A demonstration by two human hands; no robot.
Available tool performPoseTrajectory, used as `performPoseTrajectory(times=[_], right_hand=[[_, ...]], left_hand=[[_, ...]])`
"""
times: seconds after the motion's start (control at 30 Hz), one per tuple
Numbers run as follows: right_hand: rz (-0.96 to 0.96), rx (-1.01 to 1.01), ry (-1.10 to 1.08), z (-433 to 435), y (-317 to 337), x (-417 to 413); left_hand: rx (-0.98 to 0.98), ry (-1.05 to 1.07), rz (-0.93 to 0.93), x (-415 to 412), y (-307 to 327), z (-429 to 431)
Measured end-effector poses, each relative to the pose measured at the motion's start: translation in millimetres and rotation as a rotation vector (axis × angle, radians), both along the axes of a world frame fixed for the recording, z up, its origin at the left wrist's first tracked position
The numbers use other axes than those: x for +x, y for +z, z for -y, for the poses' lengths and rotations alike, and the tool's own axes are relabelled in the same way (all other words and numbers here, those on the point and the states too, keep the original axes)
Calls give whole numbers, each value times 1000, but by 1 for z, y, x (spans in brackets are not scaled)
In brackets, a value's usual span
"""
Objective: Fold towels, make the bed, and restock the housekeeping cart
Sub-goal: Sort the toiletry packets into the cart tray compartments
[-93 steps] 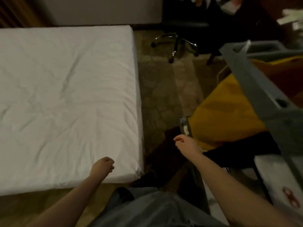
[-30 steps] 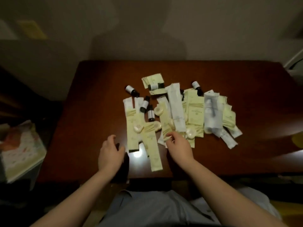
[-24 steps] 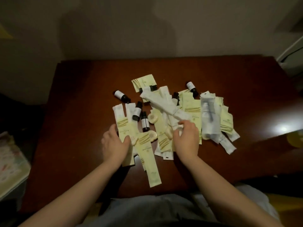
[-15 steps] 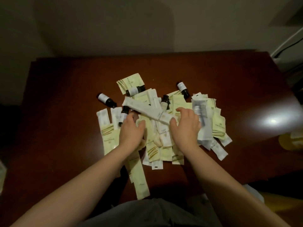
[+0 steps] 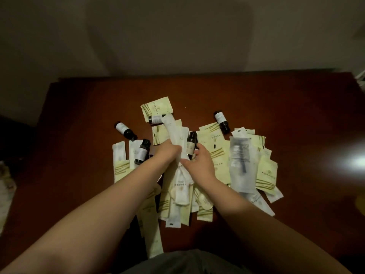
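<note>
A heap of pale yellow and white toiletry packets (image 5: 216, 153) lies mid-table on the dark red-brown table (image 5: 292, 119). Small dark bottles lie among them: one at the left (image 5: 125, 130), one beside it (image 5: 142, 152), one at the back right (image 5: 222, 120). A clear plastic packet (image 5: 241, 165) lies on the right side of the heap. My left hand (image 5: 167, 154) grips a bundle of long white packets (image 5: 174, 133) that stands up from the heap. My right hand (image 5: 201, 164) curls against the same bundle, with another dark bottle (image 5: 191, 144) at its fingertips.
A plain wall (image 5: 177, 36) rises directly behind the table's far edge. A printed, pale object (image 5: 5, 186) shows at the left border, below table level. A yellow thing (image 5: 360, 202) sits at the right border, under a bright glare on the tabletop (image 5: 355, 163).
My view swung from the bed to this table. Both hands slid from the near edge into the heap's middle, came together and gathered the long white packets upright.
</note>
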State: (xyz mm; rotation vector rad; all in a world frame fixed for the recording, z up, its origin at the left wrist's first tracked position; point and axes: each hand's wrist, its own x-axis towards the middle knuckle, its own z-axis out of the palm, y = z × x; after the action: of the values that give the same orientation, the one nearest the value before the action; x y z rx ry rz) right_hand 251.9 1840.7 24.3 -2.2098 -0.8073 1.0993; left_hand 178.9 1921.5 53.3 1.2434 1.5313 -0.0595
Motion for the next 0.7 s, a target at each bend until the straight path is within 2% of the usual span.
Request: performPoseTrajectory(times=[0.07,0.2,0.33,0.43,0.47,0.5,0.6,0.63,0.7], right_hand=[[-115,-4,-71,0,2,2],[-470,73,-217,0,9,9],[-557,70,-199,2,19,17],[-770,116,-255,5,25,19],[-715,104,-234,7,28,18],[-535,73,-164,11,31,18],[304,33,46,27,27,25],[457,-1,76,34,26,29],[505,-152,82,41,20,35]], left_hand=[[-5,17,22,3,-1,2],[-7,26,111,6,-1,11],[6,3,182,11,-4,19],[114,41,105,9,-10,28],[160,56,89,7,-14,32],[194,55,73,6,-16,35],[249,28,24,3,-20,37],[245,41,13,2,-20,35],[239,84,21,-2,-19,32]])
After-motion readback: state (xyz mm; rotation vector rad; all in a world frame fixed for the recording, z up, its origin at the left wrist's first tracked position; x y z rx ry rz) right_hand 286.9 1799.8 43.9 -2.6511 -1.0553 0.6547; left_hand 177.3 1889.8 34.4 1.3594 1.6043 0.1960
